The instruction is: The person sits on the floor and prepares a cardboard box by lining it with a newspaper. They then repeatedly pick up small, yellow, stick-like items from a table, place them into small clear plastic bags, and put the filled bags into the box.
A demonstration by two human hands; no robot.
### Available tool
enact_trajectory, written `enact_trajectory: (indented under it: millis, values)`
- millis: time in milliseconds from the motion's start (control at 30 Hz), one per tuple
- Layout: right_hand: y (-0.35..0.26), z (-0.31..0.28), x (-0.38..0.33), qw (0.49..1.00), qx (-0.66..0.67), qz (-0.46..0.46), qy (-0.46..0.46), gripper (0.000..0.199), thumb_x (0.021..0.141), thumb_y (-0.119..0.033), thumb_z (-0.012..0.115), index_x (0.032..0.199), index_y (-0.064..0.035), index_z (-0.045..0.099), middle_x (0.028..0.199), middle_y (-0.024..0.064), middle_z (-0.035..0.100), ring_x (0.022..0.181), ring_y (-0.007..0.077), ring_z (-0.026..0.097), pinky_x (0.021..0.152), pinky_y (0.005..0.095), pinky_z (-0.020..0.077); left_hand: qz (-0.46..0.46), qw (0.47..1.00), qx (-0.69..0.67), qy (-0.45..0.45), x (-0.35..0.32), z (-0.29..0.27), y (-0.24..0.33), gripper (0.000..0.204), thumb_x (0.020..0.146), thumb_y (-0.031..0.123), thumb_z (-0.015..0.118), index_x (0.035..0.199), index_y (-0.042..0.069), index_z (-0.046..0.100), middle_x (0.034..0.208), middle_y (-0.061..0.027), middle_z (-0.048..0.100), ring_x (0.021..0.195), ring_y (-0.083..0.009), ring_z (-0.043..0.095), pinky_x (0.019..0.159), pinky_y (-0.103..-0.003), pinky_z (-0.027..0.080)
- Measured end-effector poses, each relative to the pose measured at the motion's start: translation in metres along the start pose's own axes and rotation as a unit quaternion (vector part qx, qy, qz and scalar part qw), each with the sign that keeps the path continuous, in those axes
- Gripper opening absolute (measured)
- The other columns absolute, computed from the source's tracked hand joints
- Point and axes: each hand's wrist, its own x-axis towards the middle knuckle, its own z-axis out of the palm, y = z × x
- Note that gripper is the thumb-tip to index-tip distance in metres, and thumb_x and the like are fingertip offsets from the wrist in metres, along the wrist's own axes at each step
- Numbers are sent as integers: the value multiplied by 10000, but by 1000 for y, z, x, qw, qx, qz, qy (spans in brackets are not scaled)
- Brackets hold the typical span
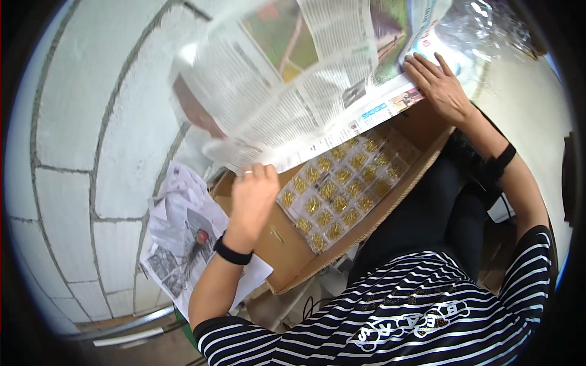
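The newspaper [293,85] lies over the far part of the open box [287,244], its long axis running from the left hand [251,198] up to the right hand [441,88]. The left hand grips its near edge with closed fingers; the right lies open and flat on its corner. The sheet hides part of the tray of gold pieces [342,189], and its lifted left end is blurred.

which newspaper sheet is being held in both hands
The big sheet lifted over the cardboard box, with the left hand at its lower edge and the right hand on it. The crumpled sheets lie untouched beside the box.
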Motion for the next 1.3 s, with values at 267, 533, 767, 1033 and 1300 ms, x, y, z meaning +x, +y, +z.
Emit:
enact_trajectory:
  millis: [267, 533, 767, 1033, 1300]
  values:
    - [-50, 70, 59, 966, -55, -176, -180, 513, 886, -172, 492, 1388, -116, 399, 1414, 86, 419, 1307, 229, 391, 898, 440, 418, 106, 915, -142, -363, 23, 129, 76, 154, 727, 136, 674, 866, 91, 723, 896, -100, 705, 877, -213, 685, 704, -335, 546]
    - [-77, 97, 62, 897, 34, -281, -339, 523, 843, -186, 560, 1354, -148, 456, 1420, 80, 415, 1319, 257, 378, 944, 449, 383, 215, 804, -154, -533, 35, 173, 122, 419, 799, 271, 600, 1147, 42, 649, 1161, -152, 641, 1046, -362, 619, 863, -673, 415]
    - [-75, 87, 62, 880, 100, -250, -392, 533, 722, -135, 693, 1230, -105, 535, 1237, 78, 547, 1193, 251, 496, 899, 402, 435, 267, 764, -192, -556, 17, 208, 176, 460, 818, 336, 566, 1207, 98, 621, 1232, -132, 609, 1097, -373, 591, 924, -646, 368]
    - [-37, 1, 36, 953, 221, -105, -176, 439, 746, -72, 650, 1175, -32, 568, 1136, 152, 611, 1062, 319, 577, 903, 375, 461, 287, 689, -239, -621, -10, 228, 223, 457, 809, 300, 522, 1185, 60, 622, 1221, -154, 609, 1060, -385, 608, 890, -656, 404]
    - [7, -92, -45, 938, 276, 191, -88, 428, 730, 62, 620, 1149, -21, 591, 1143, 163, 619, 1032, 356, 594, 884, 379, 482, 256, 672, -327, -613, -14, 224, 205, 362, 708, 235, 603, 963, -5, 692, 966, -206, 675, 876, -324, 665, 755, -401, 512]
